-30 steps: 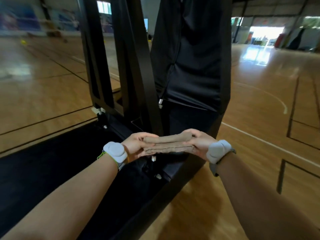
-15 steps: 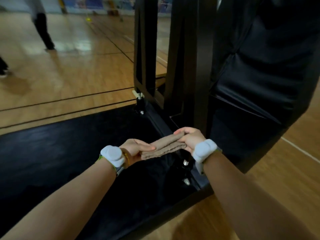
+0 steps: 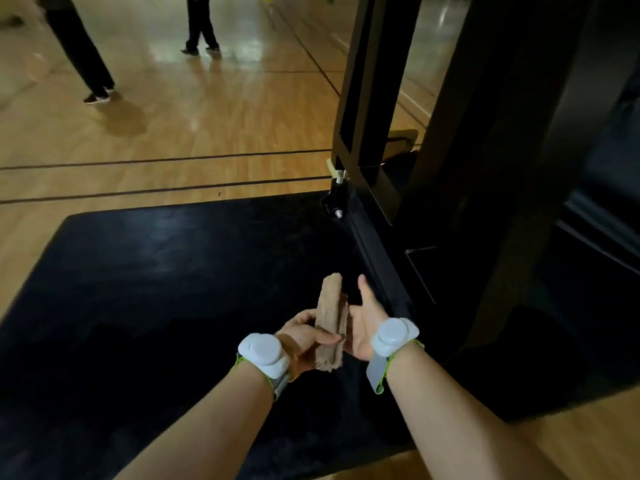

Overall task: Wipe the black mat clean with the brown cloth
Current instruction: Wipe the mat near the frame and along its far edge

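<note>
Cloth: the brown cloth [image 3: 330, 322] is folded into a long strip and held in the air above the black mat [image 3: 145, 289], not touching it.
Left hand: the left hand [image 3: 306, 337] grips the lower part of the cloth, with the fingers curled round it.
Right hand: the right hand [image 3: 363, 323] lies flat against the right side of the cloth, thumb pointing up; it seems to press, not grab.
Wrists: each wrist wears a white round band [image 3: 263, 353] with a green strap.
Mat: it lies on the wooden floor [image 3: 173, 126] and fills most of the lower view.
In the way: a tall black frame [image 3: 450, 133] stands on the right part of the mat, with a small white bolt [image 3: 337, 173] at its foot.
Around: two people's dark legs [image 3: 202, 26] stand far off on the floor.
Hard to see: the right side is very dark, so the frame's base is unclear, and the people are cut off at the top edge.
</note>
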### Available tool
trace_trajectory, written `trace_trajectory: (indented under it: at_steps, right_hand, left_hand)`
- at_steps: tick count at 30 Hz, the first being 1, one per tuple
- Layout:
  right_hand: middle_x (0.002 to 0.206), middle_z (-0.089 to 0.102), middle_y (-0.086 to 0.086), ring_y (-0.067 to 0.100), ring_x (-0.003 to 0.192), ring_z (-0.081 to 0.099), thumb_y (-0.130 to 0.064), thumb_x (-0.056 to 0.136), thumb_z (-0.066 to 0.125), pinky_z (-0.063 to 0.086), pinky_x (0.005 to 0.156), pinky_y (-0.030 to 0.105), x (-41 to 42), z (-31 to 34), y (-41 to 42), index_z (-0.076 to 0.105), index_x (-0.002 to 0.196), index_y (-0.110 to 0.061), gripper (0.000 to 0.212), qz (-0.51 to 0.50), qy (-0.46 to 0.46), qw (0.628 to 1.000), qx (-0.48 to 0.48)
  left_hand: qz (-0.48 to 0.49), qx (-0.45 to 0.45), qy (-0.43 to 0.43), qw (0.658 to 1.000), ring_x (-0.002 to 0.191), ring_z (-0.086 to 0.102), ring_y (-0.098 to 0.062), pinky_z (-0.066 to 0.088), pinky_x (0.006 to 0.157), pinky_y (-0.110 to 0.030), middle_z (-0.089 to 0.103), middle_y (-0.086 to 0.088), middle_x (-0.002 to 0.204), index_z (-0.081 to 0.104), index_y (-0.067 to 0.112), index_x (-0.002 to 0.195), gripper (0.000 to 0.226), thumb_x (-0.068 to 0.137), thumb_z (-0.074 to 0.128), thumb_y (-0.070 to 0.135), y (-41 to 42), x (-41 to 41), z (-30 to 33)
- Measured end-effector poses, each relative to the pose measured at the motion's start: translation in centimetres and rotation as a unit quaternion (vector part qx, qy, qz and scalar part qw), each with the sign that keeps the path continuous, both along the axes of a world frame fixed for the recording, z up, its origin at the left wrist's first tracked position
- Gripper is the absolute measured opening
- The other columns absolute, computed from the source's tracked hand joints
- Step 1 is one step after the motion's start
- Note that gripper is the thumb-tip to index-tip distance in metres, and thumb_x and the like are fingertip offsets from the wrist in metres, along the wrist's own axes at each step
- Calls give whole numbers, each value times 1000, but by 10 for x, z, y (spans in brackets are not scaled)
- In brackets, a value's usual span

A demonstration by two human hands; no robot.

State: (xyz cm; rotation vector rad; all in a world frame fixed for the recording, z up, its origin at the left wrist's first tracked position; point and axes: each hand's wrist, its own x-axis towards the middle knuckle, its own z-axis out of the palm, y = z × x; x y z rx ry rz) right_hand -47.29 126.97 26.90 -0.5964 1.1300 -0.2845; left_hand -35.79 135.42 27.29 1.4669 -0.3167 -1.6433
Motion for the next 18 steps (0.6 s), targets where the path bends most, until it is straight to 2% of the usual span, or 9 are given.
trace_trajectory:
  at_steps: [2,4,7,10,12,15,18]
  right_hand:
    - [113,69,12,28,105,64,-78,63,65,51,91,40,12,-22,1,64,121,-14,86,13,17,1000,-4]
    - [116,67,7,26,108,63,-69,63,72,48,98,41,25,-48,-4,60,127,-20,81,15,76,996,-44]
    - [122,64,3,26,112,60,-75,68,62,44,103,41,34,-84,-14,59,129,-23,79,22,137,986,-90]
    - [132,58,6,27,119,54,-58,90,49,42,95,31,32,-108,-19,54,133,-23,55,20,170,980,-102]
    - [135,54,7,27,123,51,-54,95,44,40,90,27,37,-141,-32,51,136,-20,54,18,204,975,-90]
    - [139,51,6,26,126,49,-53,96,39,37,93,26,37,-187,-43,49,138,-21,54,4,219,972,-86]
    - [141,49,7,28,127,47,-50,99,32,37,93,27,34,-209,-50,45,141,-21,52,10,264,960,-94]
  left_hand:
    - [24,25,-31,999,90,65,-40,54,67,-54,67,-19,100,59,19,108,53,69,71,-14,-6,-4,-22]
    - [36,36,-46,998,80,66,-40,55,63,-54,67,-19,94,55,22,107,54,68,74,-11,-15,-4,-40]
    - [20,31,-48,998,67,65,-33,56,55,-47,66,-15,88,51,22,108,58,67,78,-9,-26,3,-74]
    - [-50,3,-63,997,73,64,-25,57,56,-41,63,-9,88,48,26,114,64,67,80,-4,-28,7,-98]
    - [-78,-2,-72,994,73,65,-21,58,58,-38,62,-6,89,47,21,120,67,68,79,-4,-40,16,-131]
    - [-102,4,-60,993,61,68,-20,57,55,-36,65,-10,86,46,18,119,64,69,79,-4,-51,19,-172]
    - [-172,-19,-95,980,88,69,-21,57,75,-42,65,-3,109,44,23,129,74,67,85,20,-58,17,-202]
